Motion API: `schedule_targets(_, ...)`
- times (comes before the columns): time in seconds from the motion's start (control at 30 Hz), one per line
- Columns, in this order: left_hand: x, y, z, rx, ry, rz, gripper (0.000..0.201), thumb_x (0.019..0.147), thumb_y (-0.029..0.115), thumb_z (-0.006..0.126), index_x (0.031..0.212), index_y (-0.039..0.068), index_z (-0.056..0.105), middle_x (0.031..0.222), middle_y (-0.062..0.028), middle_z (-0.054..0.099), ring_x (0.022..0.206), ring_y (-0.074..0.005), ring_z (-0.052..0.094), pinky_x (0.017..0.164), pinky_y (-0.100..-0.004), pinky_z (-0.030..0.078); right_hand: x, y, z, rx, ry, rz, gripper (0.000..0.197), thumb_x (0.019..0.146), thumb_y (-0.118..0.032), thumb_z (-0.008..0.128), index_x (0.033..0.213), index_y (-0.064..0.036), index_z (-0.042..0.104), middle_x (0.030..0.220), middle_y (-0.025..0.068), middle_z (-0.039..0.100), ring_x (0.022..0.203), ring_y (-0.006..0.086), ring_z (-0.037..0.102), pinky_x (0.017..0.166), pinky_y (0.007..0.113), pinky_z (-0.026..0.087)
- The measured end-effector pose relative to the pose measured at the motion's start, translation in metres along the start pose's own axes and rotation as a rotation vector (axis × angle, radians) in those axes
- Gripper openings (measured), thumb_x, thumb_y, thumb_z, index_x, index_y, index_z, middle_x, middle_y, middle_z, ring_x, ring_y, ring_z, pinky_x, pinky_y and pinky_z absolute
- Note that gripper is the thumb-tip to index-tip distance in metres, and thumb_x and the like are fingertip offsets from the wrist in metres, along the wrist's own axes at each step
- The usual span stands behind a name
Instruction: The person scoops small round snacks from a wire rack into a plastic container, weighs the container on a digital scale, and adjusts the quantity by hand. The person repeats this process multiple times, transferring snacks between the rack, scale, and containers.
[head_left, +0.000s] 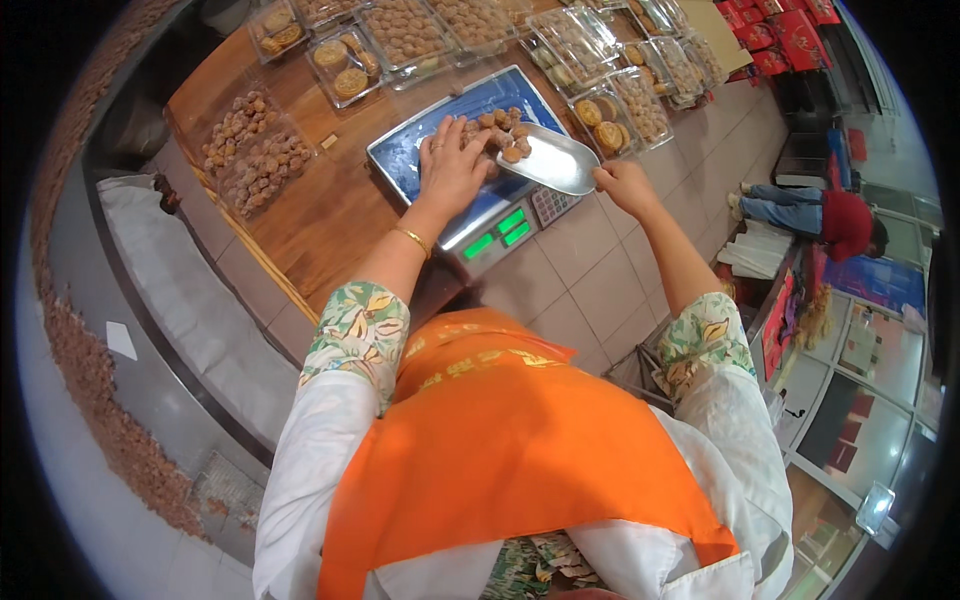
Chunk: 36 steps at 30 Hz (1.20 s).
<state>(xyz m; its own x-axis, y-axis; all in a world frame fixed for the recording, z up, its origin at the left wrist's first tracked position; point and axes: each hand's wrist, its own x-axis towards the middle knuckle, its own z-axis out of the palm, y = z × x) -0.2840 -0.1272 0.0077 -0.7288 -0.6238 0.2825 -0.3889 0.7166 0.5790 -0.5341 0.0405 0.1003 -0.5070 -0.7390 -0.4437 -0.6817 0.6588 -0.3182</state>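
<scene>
My right hand [625, 186] is closed round the handle of a shiny metal scoop [560, 163]. The scoop lies tilted over a blue-topped digital scale [400, 150], with a few small round brown balls [516, 154] at its mouth. More of these sugar-dusted balls sit in a loose heap on the scale's platform. My left hand [452, 165] rests at the heap's left side, fingers stretched out and apart, its fingertips by the balls. Part of the heap is hidden under that hand. Green digits glow on the scale's display [500, 235].
Left on the wooden table [300, 215] lies a clear tray of brown balls [255, 152]. Several clear boxes of balls and round pastries [344, 70] line the far side. Red packets [775, 40] are at the far right. Another person [850, 225] stands at the right.
</scene>
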Motion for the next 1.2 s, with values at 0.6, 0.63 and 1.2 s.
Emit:
schedule_targets(0.6, -0.007, 0.025, -0.014, 0.133, 0.291, -0.168, 0.055, 0.085, 0.021, 0.065, 0.136, 0.010, 0.047, 0.137, -0.0149, 0.045, 0.132, -0.0341, 0.038, 0.109, -0.0455, 0.027, 0.052, 0.071, -0.029, 0.081, 0.073, -0.267, 0.040, 0.085, -0.038, 0.051, 0.078, -0.0020, 0.067, 0.073, 0.0202, 0.064, 0.072, 0.0369, 0.064, 0.067, 0.044, 0.048)
schedule_targets(0.63, -0.011, 0.028, -0.021, 0.120, 0.378, -0.240, 0.052, 0.087, 0.019, 0.063, 0.135, 0.007, 0.048, 0.135, -0.0163, 0.048, 0.130, -0.0341, 0.041, 0.108, -0.0421, 0.030, 0.055, 0.072, -0.034, 0.082, 0.071, -0.287, 0.041, 0.085, -0.039, 0.051, 0.079, -0.0023, 0.068, 0.072, 0.0200, 0.064, 0.073, 0.0368, 0.064, 0.067, 0.044, 0.049)
schedule_targets(1.2, -0.196, 0.078, -0.011, -0.275, 0.874, -1.063, 0.026, 0.091, 0.005, 0.057, 0.116, -0.004, 0.056, 0.103, -0.0101, 0.061, 0.091, -0.0140, 0.058, 0.082, -0.0265, 0.049, 0.069, 0.092, -0.053, 0.154, -0.015, -0.394, 0.041, 0.089, -0.035, 0.054, 0.083, 0.0030, 0.067, 0.071, 0.0150, 0.066, 0.066, 0.0245, 0.063, 0.065, 0.036, 0.048)
